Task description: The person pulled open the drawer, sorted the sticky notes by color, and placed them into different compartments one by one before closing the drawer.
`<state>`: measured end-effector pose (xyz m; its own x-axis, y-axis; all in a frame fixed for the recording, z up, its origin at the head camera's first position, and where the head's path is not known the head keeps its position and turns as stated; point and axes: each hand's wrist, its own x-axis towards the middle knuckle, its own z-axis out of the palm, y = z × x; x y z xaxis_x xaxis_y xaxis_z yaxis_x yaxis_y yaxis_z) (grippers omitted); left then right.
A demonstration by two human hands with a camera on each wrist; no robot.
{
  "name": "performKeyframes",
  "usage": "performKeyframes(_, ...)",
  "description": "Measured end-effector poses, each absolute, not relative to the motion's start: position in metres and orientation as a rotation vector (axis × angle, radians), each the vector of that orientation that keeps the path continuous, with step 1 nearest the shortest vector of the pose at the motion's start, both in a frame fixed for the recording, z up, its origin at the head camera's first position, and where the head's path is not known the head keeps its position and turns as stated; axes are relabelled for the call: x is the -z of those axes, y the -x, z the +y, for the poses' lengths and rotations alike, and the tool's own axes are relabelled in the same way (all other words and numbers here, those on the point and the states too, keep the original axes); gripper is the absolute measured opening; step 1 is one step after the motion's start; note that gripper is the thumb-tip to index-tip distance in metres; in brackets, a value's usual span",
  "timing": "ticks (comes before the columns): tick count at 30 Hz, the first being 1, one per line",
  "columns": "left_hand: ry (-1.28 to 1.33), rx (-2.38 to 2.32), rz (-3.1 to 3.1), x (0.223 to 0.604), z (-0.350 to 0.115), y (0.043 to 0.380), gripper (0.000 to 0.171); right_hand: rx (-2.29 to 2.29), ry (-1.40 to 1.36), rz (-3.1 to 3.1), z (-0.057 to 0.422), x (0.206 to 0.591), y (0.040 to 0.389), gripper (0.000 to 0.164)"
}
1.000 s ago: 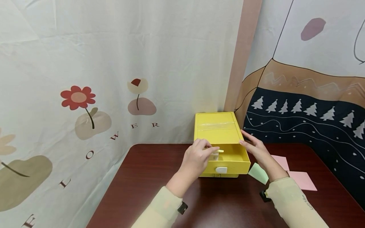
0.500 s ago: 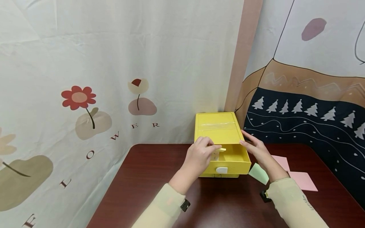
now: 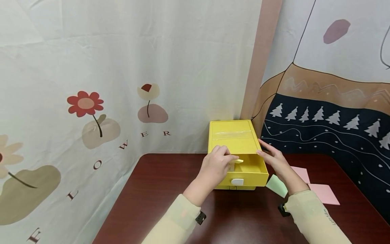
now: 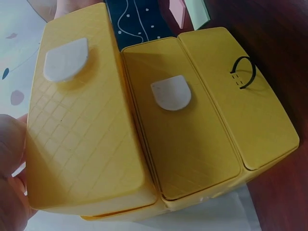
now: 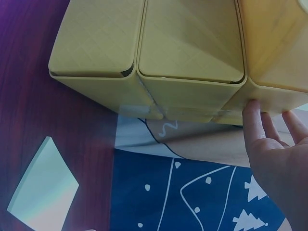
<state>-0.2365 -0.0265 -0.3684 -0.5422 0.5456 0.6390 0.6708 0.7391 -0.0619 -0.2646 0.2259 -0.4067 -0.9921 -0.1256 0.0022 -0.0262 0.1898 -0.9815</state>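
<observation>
A yellow drawer unit [image 3: 233, 135] stands on the table with its top drawer [image 3: 248, 179] pulled out. Over the left part of this drawer is my left hand [image 3: 214, 166], pinching a thin pale yellow piece [image 3: 239, 161] that looks like a sticky note pad. A whitish thing [image 3: 231, 167] shows beneath it inside the drawer, partly hidden by the hand. My right hand [image 3: 278, 166] touches the unit's right side with extended fingers. In the right wrist view, its fingertips [image 5: 252, 108] rest against the side near the top drawer.
Right of the unit lie a green pad [image 3: 276, 185] and two pink pads [image 3: 324, 194], one partly behind the right arm. The lower drawers [image 4: 192, 125] are closed; the bottom one has a black loop [image 4: 252, 72]. A printed curtain [image 3: 182, 67] hangs behind the table.
My left hand has shifted slightly right with the pale yellow piece, deeper over the open drawer. The right hand has stayed against the unit's side.
</observation>
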Motion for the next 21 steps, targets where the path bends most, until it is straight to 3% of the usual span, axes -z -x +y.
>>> performKeyframes(21, 0.906, 0.171, -2.604, 0.354, -0.028, 0.234, 0.035, 1.945, 0.127, 2.369, 0.226, 0.408, 0.266, 0.073)
